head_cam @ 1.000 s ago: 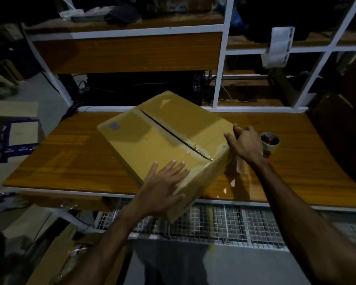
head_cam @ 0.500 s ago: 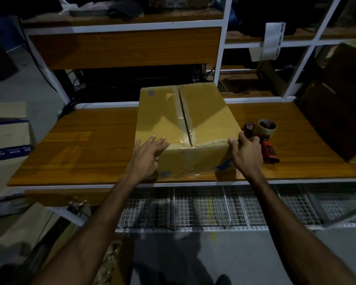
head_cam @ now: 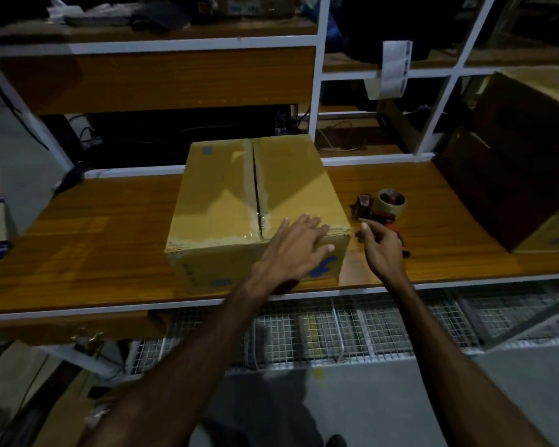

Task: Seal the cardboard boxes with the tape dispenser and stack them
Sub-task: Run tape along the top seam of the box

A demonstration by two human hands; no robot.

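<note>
Under the left hand (head_cam: 299, 250): a box (head_cam: 255, 204), matte brown cardboard, squared edges, flaps closed with a dark seam down the middle, glossy old tape along the seam and front edge, blue print on the near face. Left hand flat on the near right corner, fingers straight and spread, palm down.

Just right of that hand, the right hand (head_cam: 381, 250), fingers loosely curled, index extended, holding nothing, hovering beside the box corner. Directly beyond its fingers: a tape dispenser (head_cam: 380, 209), red and black plastic, with a round tan roll, lying on the table (head_cam: 94, 240), glossy orange wood grain with white trim.

Far right of both hands: a second box (head_cam: 523, 162), dark, in shadow.

Since half a second ago: left hand slid from the left corner to the right one; right hand off the box, now nearer the dispenser. Box unmoved.
</note>
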